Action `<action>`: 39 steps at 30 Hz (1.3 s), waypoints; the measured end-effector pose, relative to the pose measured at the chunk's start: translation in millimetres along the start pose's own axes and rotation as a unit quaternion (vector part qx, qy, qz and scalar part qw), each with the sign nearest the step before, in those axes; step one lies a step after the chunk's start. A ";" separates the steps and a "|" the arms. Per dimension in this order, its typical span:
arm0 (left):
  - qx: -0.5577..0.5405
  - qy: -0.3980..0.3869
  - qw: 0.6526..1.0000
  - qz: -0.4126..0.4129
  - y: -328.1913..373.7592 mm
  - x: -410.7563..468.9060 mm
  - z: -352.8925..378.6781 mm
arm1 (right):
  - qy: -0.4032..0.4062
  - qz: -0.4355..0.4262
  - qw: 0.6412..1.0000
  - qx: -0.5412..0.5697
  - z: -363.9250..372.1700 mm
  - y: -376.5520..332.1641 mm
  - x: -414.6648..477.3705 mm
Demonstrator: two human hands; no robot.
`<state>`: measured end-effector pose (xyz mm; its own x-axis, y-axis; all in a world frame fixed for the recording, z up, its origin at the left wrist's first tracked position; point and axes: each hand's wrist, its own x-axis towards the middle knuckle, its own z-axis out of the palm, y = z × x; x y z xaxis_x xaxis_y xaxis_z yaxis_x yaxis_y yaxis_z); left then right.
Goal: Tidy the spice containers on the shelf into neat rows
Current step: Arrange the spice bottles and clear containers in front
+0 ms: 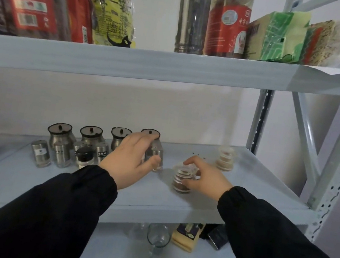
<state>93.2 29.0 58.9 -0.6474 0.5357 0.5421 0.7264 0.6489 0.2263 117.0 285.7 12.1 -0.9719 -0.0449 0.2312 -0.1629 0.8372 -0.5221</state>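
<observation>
While both hands reach onto the middle shelf (244, 183), the right hand (206, 179) grasps a clear jar (181, 183) of brown spice, with the fingers arched over its lid and the thumb against its near side. That jar stands upright near the front edge, a little right of centre.

The left hand (127, 160) lies just left of the jar, apart from it. It is curled round a steel pot (155, 155) at the right end of the back row, thumb in front and fingers round the far side below the lid. Blur makes it hard to say whether this is one tall pot or a pot with a shaker standing before it.

Left of that hand, three more pots (90, 137) with dark-knobbed lids stand side by side along the back. In front of them is a loose cluster of small steel shakers (61, 154), and a black-lid jar (83, 157) sits at the cluster's front, just beside the left wrist.

Behind and to the right of the right hand, well apart from the rest, a blurred jar (225, 158) stands alone. A few dark specks (197, 154) lie on the board between it and the hand.

Black sleeves (65, 212) cover both forearms. The top shelf (130, 62) bears red-labelled tubs (225, 27) and packets (111, 11). A glass (158, 236) shows on the level below.
</observation>
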 end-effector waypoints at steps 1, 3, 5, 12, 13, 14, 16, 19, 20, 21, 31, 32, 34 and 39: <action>0.000 0.002 1.000 -0.002 1.4 -0.9 -2.7 | -0.001 -0.009 1.000 0.003 3.4 -3.7 1.3; -0.001 0.004 1.000 -0.003 2.5 -2.2 -5.8 | -0.003 -0.023 1.000 0.019 9.8 -7.8 3.7; 0.000 0.008 1.000 -0.001 2.7 -3.9 -7.8 | -0.006 -0.032 0.999 0.039 15.4 -9.3 5.5; 0.002 0.003 1.000 -0.007 4.7 -4.0 -7.4 | -0.008 -0.059 0.996 0.070 14.8 3.9 8.1; 0.002 0.001 1.000 -0.008 4.2 -3.4 -7.4 | 0.011 -0.054 0.994 0.097 9.0 8.4 7.3; 0.001 -0.001 1.000 -0.010 3.1 -2.7 -7.5 | 0.046 -0.044 0.991 0.119 1.9 15.5 8.3; 0.000 0.000 1.000 -0.012 2.3 -1.7 -8.4 | 0.133 -0.019 0.983 0.127 -14.9 33.9 14.4; -0.001 0.008 1.000 -0.006 5.0 2.0 -10.5 | 0.198 0.050 0.975 0.084 -41.2 63.4 29.2; 0.001 0.009 1.000 -0.005 5.7 3.6 -10.6 | 0.187 0.079 0.977 0.070 -47.3 73.3 34.2; 0.004 0.009 1.000 -0.003 6.2 5.0 -10.6 | 0.164 0.107 0.979 0.054 -52.3 82.7 38.7; 0.014 -0.007 1.000 -0.026 6.6 0.5 -7.2 | 0.080 0.186 0.979 -0.007 -52.4 108.5 57.2; 0.012 -0.008 0.999 -0.030 6.0 -2.0 -6.4 | 0.086 0.186 0.979 0.006 -50.4 105.7 54.8; 0.013 -0.010 0.999 -0.032 5.3 -8.8 -5.1 | 0.093 0.171 0.981 0.023 -46.1 98.3 47.7; 0.013 -0.014 1.000 -0.017 7.4 -26.4 -6.0 | 0.077 0.134 0.986 0.063 -32.3 65.8 19.4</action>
<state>117.1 16.4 51.1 -0.6780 0.5275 0.5118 0.6978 0.6807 0.2229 93.0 357.5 8.7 -0.9471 0.2602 0.1878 0.0669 0.7324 -0.6776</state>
